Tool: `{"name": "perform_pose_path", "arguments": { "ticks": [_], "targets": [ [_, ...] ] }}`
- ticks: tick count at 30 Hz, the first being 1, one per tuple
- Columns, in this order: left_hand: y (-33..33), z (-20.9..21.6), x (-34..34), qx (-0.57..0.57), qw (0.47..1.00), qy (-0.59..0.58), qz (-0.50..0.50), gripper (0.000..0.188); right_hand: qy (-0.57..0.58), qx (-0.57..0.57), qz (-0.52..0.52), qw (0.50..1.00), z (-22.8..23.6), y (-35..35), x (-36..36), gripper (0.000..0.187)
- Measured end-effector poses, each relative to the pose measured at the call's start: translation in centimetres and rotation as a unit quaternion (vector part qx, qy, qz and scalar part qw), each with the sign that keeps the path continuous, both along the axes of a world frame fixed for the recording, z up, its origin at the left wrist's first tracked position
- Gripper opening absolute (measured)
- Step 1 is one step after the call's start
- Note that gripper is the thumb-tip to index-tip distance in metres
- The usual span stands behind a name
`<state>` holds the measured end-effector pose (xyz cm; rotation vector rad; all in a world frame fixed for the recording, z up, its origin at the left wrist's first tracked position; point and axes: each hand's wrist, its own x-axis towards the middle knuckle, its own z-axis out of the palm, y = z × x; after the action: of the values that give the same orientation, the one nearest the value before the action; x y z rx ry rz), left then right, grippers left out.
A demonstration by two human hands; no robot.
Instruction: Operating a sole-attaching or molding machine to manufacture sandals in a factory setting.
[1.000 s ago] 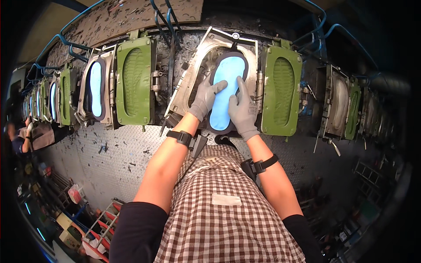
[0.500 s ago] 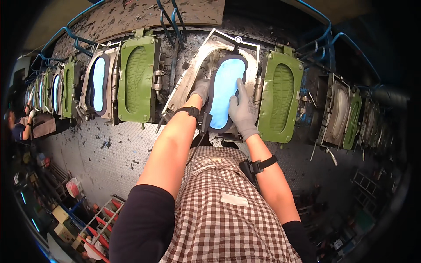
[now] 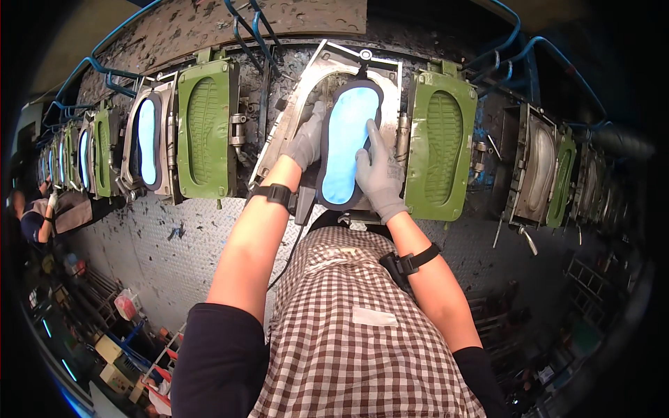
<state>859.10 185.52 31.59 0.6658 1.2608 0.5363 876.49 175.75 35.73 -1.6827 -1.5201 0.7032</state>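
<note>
A shoe sole with a bright blue face [image 3: 350,139] and a dark rim lies lengthwise over a silver metal mould [image 3: 310,80]. My left hand [image 3: 304,141], in a grey glove, is at the sole's left edge with its fingers stretched forward; part of their contact is hidden. On the sole's right side, my grey-gloved right hand [image 3: 383,175] lies with thumb and index finger apart, their tips touching the blue face. A green mould half [image 3: 439,146] with a tread pattern sits just right of that hand.
Leftward stand another green mould half [image 3: 207,132] and a metal mould with a blue-faced sole [image 3: 148,143]. A metal mould [image 3: 538,171] is at the right. Blue bent rods [image 3: 258,31] rise behind the bench. Another person's arm [image 3: 47,221] shows at the far left.
My left hand has slid forward along the sole's left edge, and its fingers now show more. The right hand stays on the sole's right side. The view has shifted slightly.
</note>
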Motion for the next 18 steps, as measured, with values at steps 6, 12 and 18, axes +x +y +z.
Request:
{"name": "perform_pose_path", "arguments": {
  "ticks": [6,12,18],
  "targets": [
    [-3.2,7.2,1.7,0.172,0.981,-0.013,0.085,0.059,-0.023,-0.019,0.039,0.999,2.6,-0.2,-1.4,0.061],
    [0.2,7.5,3.9,0.218,0.97,-0.017,0.11,0.056,-0.06,-0.051,0.058,0.995,5.2,4.4,0.6,0.058],
    [-5.8,4.2,3.8,0.28,0.949,0.096,0.109,0.093,-0.049,-0.08,0.099,0.991,4.6,1.3,2.5,0.053]
  ]
}}
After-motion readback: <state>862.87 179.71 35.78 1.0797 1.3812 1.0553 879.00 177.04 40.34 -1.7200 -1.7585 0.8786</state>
